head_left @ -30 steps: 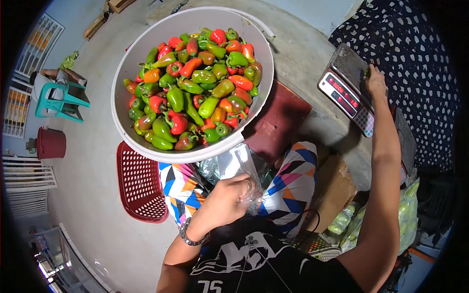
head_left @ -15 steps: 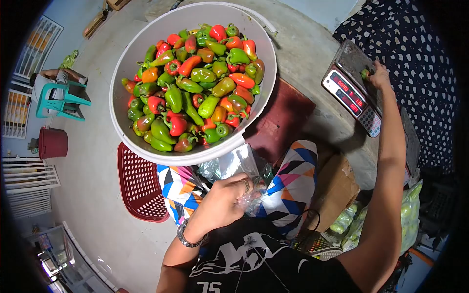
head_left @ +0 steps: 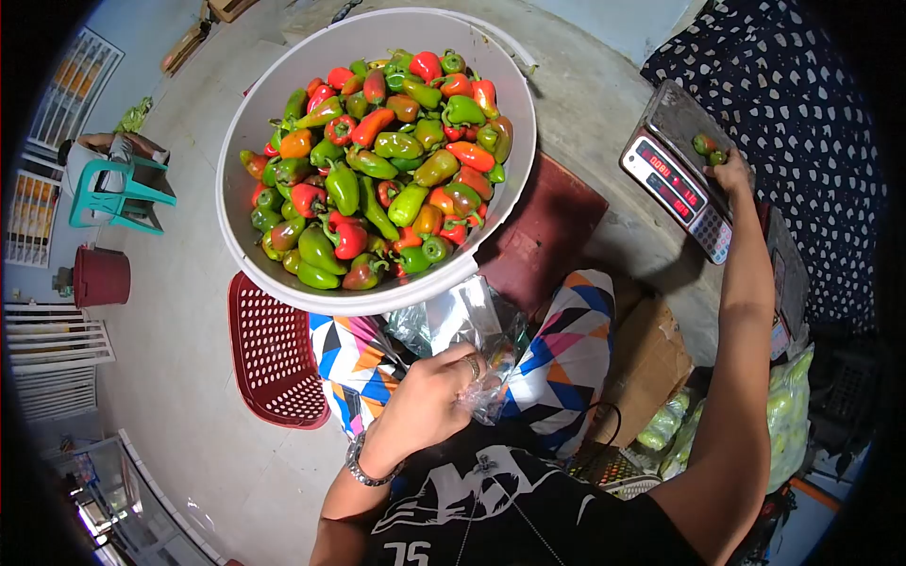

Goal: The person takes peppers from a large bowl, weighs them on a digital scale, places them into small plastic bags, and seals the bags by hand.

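Observation:
My left hand [head_left: 439, 391] is closed on a crumpled clear plastic bag [head_left: 486, 401] above my lap. At the right, my right hand [head_left: 733, 177] reaches to the digital scale [head_left: 665, 184], its fingers closed around a small green pepper [head_left: 717, 158] at the metal plate. Another greenish-brown pepper [head_left: 703, 143] lies on the plate beside it. Red digits glow on the scale's display. In front of me, a large whitish tub [head_left: 236, 226] holds many red, green and orange peppers [head_left: 373, 170].
A dark red perforated basket [head_left: 274, 358] stands left of my legs. Beneath the tub's right side is a dark red surface [head_left: 557, 217]. A cardboard box [head_left: 651, 363] and bagged green produce [head_left: 788, 415] sit at my right. Someone sits by a teal chair [head_left: 118, 198] far left.
My right hand has drawn slightly back toward me, and two peppers now show at the scale where one showed before. The display digits have changed. My left hand keeps the bag.

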The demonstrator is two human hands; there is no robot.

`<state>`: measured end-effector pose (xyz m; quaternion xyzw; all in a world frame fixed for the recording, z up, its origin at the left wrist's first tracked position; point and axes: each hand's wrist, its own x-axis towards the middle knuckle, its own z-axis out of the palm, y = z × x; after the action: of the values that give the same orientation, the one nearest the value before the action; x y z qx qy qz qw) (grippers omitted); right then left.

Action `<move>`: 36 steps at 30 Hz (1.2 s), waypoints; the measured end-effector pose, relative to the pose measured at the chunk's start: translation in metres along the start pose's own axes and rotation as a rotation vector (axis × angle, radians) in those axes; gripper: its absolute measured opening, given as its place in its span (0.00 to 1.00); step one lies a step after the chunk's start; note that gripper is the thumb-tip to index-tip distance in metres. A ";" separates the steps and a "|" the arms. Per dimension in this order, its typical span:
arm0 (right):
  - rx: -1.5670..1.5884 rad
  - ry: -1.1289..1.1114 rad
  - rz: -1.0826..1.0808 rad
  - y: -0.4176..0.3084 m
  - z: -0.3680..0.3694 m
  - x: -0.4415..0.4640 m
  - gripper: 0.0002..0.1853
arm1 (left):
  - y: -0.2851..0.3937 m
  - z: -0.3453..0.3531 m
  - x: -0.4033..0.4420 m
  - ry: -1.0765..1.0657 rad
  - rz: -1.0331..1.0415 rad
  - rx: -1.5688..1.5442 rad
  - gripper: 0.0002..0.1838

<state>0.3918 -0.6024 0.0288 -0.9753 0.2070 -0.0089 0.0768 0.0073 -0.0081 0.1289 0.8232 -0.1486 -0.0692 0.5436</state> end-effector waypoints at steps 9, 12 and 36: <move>-0.045 0.032 -0.041 0.001 -0.004 -0.021 0.48 | -0.001 -0.003 0.002 0.047 0.043 -0.022 0.13; -0.059 0.199 -0.072 -0.016 -0.014 -0.059 0.46 | 0.013 -0.016 0.007 0.056 0.028 0.010 0.16; 1.339 -0.169 -0.988 -0.293 -0.033 -0.465 0.14 | -0.016 -0.029 0.039 -0.135 0.173 -0.248 0.61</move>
<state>0.0827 -0.1540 0.1132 -0.6996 -0.2997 -0.0895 0.6424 0.0553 0.0106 0.1283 0.7275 -0.2452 -0.0950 0.6337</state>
